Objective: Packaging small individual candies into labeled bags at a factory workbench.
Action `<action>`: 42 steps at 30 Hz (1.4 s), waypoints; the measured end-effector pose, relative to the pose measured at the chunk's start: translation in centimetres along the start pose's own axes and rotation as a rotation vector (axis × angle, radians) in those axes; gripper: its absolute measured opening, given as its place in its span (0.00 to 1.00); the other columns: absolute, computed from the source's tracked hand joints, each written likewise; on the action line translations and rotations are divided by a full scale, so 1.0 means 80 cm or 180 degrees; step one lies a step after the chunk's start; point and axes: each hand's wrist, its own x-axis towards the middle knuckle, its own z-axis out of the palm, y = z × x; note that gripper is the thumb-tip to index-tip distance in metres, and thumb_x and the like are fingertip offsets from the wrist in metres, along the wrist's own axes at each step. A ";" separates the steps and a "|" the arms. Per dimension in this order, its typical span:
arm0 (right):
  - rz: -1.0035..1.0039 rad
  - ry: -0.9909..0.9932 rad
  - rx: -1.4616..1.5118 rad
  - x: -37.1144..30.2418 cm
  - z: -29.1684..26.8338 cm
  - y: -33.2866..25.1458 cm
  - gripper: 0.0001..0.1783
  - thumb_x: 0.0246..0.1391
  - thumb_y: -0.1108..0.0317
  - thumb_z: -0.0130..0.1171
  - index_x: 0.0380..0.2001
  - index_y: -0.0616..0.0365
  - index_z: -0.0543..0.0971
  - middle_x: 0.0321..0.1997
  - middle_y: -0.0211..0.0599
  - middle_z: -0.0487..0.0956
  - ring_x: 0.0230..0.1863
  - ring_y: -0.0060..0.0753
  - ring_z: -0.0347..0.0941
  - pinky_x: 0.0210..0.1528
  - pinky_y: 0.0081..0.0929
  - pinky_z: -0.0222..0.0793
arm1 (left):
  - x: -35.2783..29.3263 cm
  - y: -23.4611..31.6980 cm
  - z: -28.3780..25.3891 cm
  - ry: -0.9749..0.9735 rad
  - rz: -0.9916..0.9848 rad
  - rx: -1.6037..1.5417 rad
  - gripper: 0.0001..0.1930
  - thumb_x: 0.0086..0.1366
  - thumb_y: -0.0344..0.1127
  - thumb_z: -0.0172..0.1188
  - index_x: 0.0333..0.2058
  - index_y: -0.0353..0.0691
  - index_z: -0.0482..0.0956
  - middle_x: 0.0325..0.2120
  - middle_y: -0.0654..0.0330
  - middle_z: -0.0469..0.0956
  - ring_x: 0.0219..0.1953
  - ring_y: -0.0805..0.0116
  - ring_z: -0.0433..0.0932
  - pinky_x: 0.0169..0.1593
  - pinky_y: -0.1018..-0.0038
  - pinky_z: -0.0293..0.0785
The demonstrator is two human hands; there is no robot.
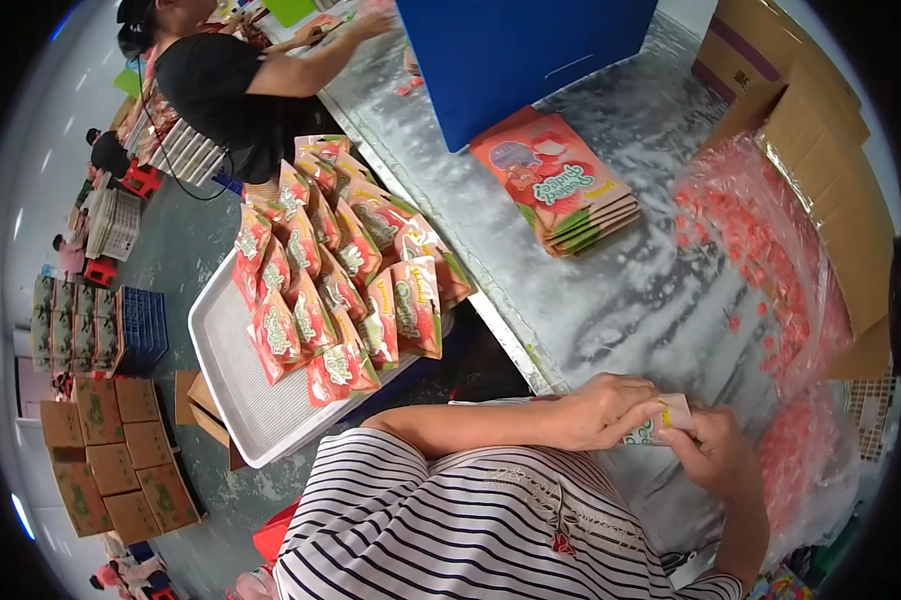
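Near the table's front edge, a small printed pouch [676, 412] is pinched between my two hands. My left hand [606, 410] has its fingers closed over the pouch's left side, hiding much of it. On the other side, my right hand [716, 450] grips the pouch with thumb and bent fingers. Farther back on the table lies a stack of flat pink and green pouches [561, 180]. To the right, many small red wrapped pieces [771, 270] spill from a clear plastic bag [821, 240].
Filled pouches [341, 260] crowd a white tray [231, 370] left of the table [501, 260]. A blue panel [531, 60] stands at the back, and an open cardboard box [841, 200] is at the right. Another person [221, 90] works at the far left, near stacked cartons [121, 450].
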 end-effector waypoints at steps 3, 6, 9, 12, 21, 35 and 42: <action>0.0422 0.0698 -0.0574 0.005 0.017 0.030 0.09 0.50 0.75 0.59 0.37 0.63 0.75 0.35 0.47 0.77 0.36 0.53 0.73 0.36 0.39 0.70 | 0.003 0.007 -0.005 0.0483 -0.0388 -0.0305 0.13 0.71 0.34 0.46 0.39 0.29 0.76 0.25 0.45 0.74 0.25 0.51 0.72 0.31 0.64 0.69; -0.0822 0.2437 -0.1877 0.028 0.039 0.033 0.14 0.50 0.78 0.58 0.43 0.64 0.74 0.38 0.44 0.78 0.38 0.46 0.75 0.37 0.36 0.72 | 0.005 0.004 -0.013 0.0682 -0.1018 -0.0523 0.18 0.73 0.42 0.46 0.38 0.31 0.77 0.15 0.62 0.69 0.20 0.78 0.65 0.26 0.74 0.65; -0.0284 0.3672 0.1550 0.049 0.079 0.055 0.20 0.55 0.79 0.54 0.52 0.64 0.70 0.44 0.36 0.77 0.44 0.29 0.73 0.46 0.24 0.69 | 0.001 -0.004 -0.016 0.1070 -0.1478 -0.0764 0.20 0.72 0.44 0.47 0.31 0.31 0.77 0.16 0.68 0.69 0.21 0.81 0.64 0.24 0.76 0.64; -0.0483 0.3126 0.2820 0.046 0.097 0.087 0.17 0.59 0.77 0.50 0.52 0.65 0.70 0.47 0.34 0.76 0.44 0.19 0.71 0.46 0.16 0.66 | 0.010 0.010 -0.034 0.1424 -0.1780 -0.0744 0.19 0.72 0.43 0.48 0.31 0.32 0.78 0.20 0.69 0.72 0.24 0.82 0.66 0.27 0.79 0.66; -0.0209 0.3533 0.1690 0.046 0.100 0.068 0.06 0.59 0.73 0.57 0.28 0.63 0.77 0.25 0.23 0.75 0.26 0.10 0.63 0.27 0.15 0.62 | 0.018 0.000 -0.031 0.1727 -0.1323 -0.0757 0.16 0.71 0.40 0.52 0.29 0.33 0.79 0.21 0.72 0.72 0.23 0.86 0.61 0.27 0.84 0.59; -0.0096 0.2571 0.2902 0.054 0.103 0.074 0.10 0.57 0.76 0.55 0.40 0.70 0.80 0.32 0.33 0.83 0.31 0.16 0.75 0.34 0.16 0.72 | 0.017 -0.002 -0.043 0.0921 -0.1797 -0.1242 0.11 0.63 0.35 0.62 0.38 0.32 0.81 0.27 0.64 0.81 0.24 0.83 0.73 0.27 0.84 0.69; 0.0001 0.2632 0.2453 0.050 0.109 0.071 0.09 0.56 0.75 0.59 0.40 0.67 0.81 0.32 0.30 0.83 0.31 0.14 0.75 0.33 0.15 0.72 | 0.013 0.002 -0.038 0.0716 -0.1767 -0.1290 0.11 0.64 0.29 0.60 0.43 0.31 0.80 0.32 0.63 0.82 0.31 0.82 0.75 0.34 0.83 0.72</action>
